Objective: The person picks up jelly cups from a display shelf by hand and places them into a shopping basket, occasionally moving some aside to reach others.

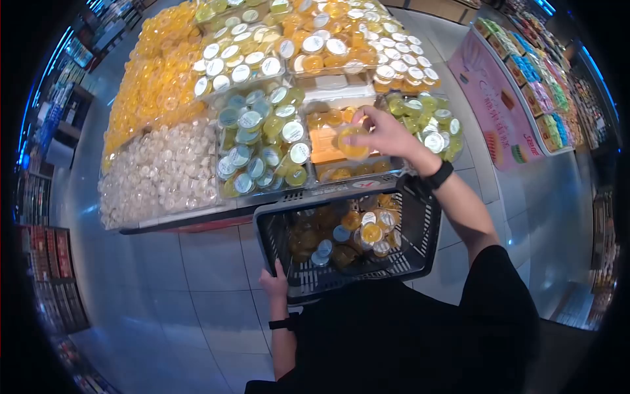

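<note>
Orange jelly cup (353, 142) sits pinched in the fingers of the right hand (388, 132) in the head view, over the far orange tray (323, 146), just beyond the black basket (420, 236). The left hand (274, 282) clamps the basket's near left rim. Keeping the cup level and the basket steady looks wisest; other cups (367, 231) lie inside.

Interior of a retail shop: a display stand (164, 220) with open bins heaped with small sealed jelly cups (262, 131), a black shopping basket (420, 249), stocked aisle shelves (525, 59) and a tiled floor (203, 289).
</note>
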Action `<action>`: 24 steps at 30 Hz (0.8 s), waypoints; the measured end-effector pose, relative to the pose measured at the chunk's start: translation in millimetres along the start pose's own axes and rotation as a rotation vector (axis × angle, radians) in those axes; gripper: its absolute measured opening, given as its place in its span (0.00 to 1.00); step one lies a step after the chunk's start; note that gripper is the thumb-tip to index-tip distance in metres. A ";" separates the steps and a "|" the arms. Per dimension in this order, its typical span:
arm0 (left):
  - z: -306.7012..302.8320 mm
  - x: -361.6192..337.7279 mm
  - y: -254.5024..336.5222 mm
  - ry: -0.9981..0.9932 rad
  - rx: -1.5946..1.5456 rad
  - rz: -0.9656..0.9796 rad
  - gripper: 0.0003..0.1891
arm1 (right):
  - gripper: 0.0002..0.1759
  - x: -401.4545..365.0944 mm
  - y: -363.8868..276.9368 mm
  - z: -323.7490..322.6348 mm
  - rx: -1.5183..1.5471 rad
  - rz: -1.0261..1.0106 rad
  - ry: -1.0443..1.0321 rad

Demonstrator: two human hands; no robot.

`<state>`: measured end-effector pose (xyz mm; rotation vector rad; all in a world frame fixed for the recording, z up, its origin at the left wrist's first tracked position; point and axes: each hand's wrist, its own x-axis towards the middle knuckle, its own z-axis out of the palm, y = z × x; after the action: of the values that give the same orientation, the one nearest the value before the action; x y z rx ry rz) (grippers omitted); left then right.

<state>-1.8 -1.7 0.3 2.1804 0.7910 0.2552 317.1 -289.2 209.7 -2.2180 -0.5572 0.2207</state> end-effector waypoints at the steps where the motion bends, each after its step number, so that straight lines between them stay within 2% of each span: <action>1: 2.4 1.6 -5.2 0.001 0.003 0.006 0.20 | 0.32 19.0 11.4 2.9 0.076 0.163 -0.085; 2: -0.3 -0.5 -2.4 0.008 0.008 -0.003 0.20 | 0.36 35.3 24.4 8.8 0.150 0.326 -0.170; 3: -4.7 -1.8 5.8 -0.007 0.009 0.003 0.20 | 0.36 52.7 43.0 19.1 0.154 0.314 -0.181; 5: -4.3 3.6 8.6 0.005 0.012 0.000 0.21 | 0.44 90.0 92.4 48.9 0.163 0.452 -0.368; 7: -2.0 2.5 1.2 -0.007 0.044 0.001 0.22 | 0.46 116.5 127.8 77.3 0.117 0.444 -0.396; 8: -2.0 2.9 3.8 0.000 -0.034 -0.003 0.23 | 0.45 125.8 133.6 87.9 0.168 0.499 -0.366; 9: -0.3 2.5 -0.9 0.008 -0.023 -0.014 0.23 | 0.43 134.1 140.1 97.9 0.221 0.557 -0.334; 10: 1.9 0.9 -8.5 0.008 0.005 -0.024 0.23 | 0.36 140.3 147.5 106.8 0.285 0.615 -0.280; 11: 3.6 0.7 -13.6 0.008 0.032 -0.031 0.23 | 0.36 148.4 164.7 120.9 0.293 0.612 -0.291; 13: 1.2 1.2 -9.6 0.009 0.050 -0.030 0.23 | 0.31 163.7 211.5 154.0 0.586 0.680 -0.153; 15: 2.7 1.3 -7.9 0.002 -0.019 -0.021 0.22 | 0.28 162.2 192.2 154.1 0.567 0.671 -0.141; 17: 3.7 0.6 -7.3 -0.002 -0.035 -0.049 0.20 | 0.26 166.0 199.5 158.2 0.150 0.724 -0.155; 18: 3.9 -0.8 -6.6 -0.001 -0.057 -0.072 0.19 | 0.26 163.0 192.2 153.7 0.150 0.731 -0.159; 20: 2.0 -1.2 -3.4 -0.008 -0.059 -0.076 0.18 | 0.26 158.0 177.1 139.6 -0.040 0.714 -0.266; 24: 2.5 2.2 3.5 0.033 -0.066 -0.006 0.16 | 0.26 148.8 176.4 139.2 0.115 0.750 -0.262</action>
<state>2.6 -3.6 1.1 2.1164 0.7960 0.3107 458.5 -225.4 -10.8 -2.2042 0.1810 0.9118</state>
